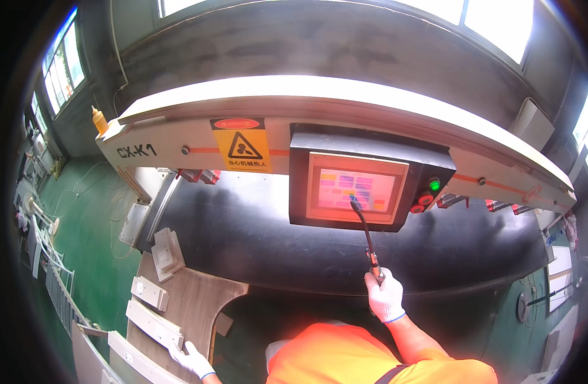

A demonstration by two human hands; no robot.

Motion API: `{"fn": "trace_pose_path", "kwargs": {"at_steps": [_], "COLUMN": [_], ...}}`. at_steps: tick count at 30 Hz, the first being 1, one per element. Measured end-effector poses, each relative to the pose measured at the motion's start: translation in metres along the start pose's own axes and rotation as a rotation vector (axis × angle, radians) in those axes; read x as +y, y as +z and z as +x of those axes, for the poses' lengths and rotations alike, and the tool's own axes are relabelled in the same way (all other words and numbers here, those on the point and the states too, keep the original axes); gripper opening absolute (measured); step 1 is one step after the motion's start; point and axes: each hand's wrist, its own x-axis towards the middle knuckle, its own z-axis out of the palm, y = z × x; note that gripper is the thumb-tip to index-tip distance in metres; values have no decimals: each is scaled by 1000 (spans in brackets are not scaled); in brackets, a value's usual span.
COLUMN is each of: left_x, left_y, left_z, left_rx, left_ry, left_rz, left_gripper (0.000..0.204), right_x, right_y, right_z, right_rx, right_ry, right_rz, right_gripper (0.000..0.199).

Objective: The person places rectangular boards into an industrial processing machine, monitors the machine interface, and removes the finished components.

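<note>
In a white glove, my right hand (386,299) is closed round the handle of what looks like an air blow gun (373,261) with a long, thin dark nozzle. The nozzle's tip overlaps the lit touch screen (345,185) of a dark control box; whether it touches the glass I cannot tell. My gloved left hand (193,360) is low on the left, thumb and fingers apart, against the near end of a white board stack (154,324). Its fingertips partly merge with the white boards.
The box hangs on a long pale machine beam (159,148) with a yellow warning sign (241,148). Beside the screen are a green button (435,185) and red buttons. Below spreads a dark machine bed (255,246). More white boards (167,253) lie on a brown table (207,289). A yellow bottle (99,121) stands at the beam's left end.
</note>
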Motion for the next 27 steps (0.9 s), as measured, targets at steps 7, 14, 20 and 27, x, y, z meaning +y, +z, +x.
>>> {"fn": "trace_pose_path", "kwargs": {"at_steps": [7, 14, 20, 27], "left_x": [42, 37, 25, 28], "left_y": [65, 84, 98, 106], "left_z": [24, 52, 72, 80], "left_rx": [-229, -340, -399, -376], "left_ry": [-94, -131, -97, -75], "left_rz": [-4, -57, -44, -13], "left_gripper": [67, 66, 64, 62], "right_x": [-17, -36, -42, -45], "right_y": [4, 19, 30, 47], "right_z": [-4, -23, -30, -32], "right_rx": [54, 130, 167, 102], "right_ry": [60, 136, 178, 95], "right_rz": [-51, -2, -47, -91], "right_gripper": [16, 15, 15, 22]}}
